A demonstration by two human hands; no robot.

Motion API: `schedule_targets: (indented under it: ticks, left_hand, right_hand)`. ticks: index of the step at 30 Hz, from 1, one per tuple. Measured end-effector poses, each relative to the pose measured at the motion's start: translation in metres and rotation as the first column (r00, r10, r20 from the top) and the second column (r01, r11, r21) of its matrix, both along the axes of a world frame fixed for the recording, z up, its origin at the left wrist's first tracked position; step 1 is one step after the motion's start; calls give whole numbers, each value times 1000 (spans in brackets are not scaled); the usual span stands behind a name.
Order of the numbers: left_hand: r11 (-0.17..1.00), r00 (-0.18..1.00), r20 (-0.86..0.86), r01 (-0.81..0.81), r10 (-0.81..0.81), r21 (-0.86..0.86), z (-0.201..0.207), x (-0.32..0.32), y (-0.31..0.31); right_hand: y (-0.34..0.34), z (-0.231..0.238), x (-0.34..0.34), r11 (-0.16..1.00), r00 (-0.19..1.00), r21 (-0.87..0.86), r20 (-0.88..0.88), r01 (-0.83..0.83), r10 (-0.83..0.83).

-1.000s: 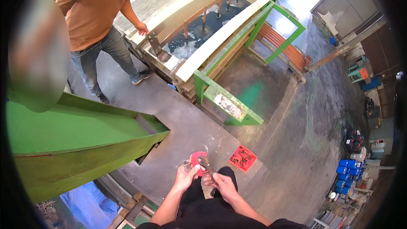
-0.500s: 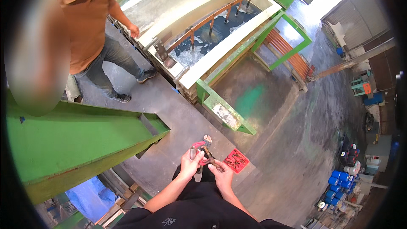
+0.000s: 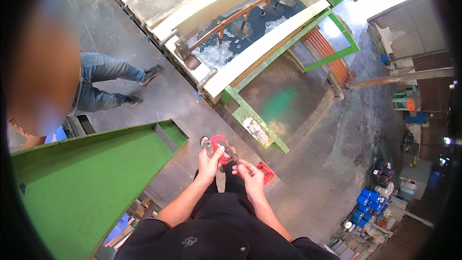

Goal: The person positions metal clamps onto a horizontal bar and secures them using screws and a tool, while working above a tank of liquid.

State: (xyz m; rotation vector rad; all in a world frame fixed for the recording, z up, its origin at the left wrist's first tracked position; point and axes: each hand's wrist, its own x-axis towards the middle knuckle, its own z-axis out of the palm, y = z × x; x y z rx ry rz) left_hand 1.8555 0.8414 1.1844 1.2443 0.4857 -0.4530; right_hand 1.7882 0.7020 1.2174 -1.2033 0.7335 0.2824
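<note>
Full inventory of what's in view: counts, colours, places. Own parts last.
C-shaped tool: 1, red, lower middle
Cylinder: 1, grey, left of tool
Rod: 1, brown, right of tool
Basket: 1, red, floor
Beam: 1, green, left
Tank: 1, off-white, dark liquid inside, upper middle
Bar: 1, copper-brown, over tank
Frame: 1, green, beside tank
Drums: several, blue, lower right
Co-worker: 1, blue jeans, upper left, partly blurred
Clutter: many, mixed, far right, too small to count
Shirt: 1, black, bottom
Left hand: 1, bare, holding tool
Right hand: 1, bare, holding rod
</note>
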Motion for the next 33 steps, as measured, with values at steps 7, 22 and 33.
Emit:
schedule_targets:
  ticks: [7, 22, 33]
  left_hand:
    - [982, 985, 143, -66, 92, -178, 51, 62, 19]
    - [894, 868, 291, -303, 402, -330, 86, 216, 54]
    - [901, 792, 430, -401, 433, -168, 138, 557, -59]
  right_hand:
    - [22, 62, 63, 996, 997, 65, 36, 62, -65]
    - [42, 78, 255, 956, 934, 168, 309, -242, 182]
    - [-83, 125, 625, 931, 760, -34, 567, -363, 317]
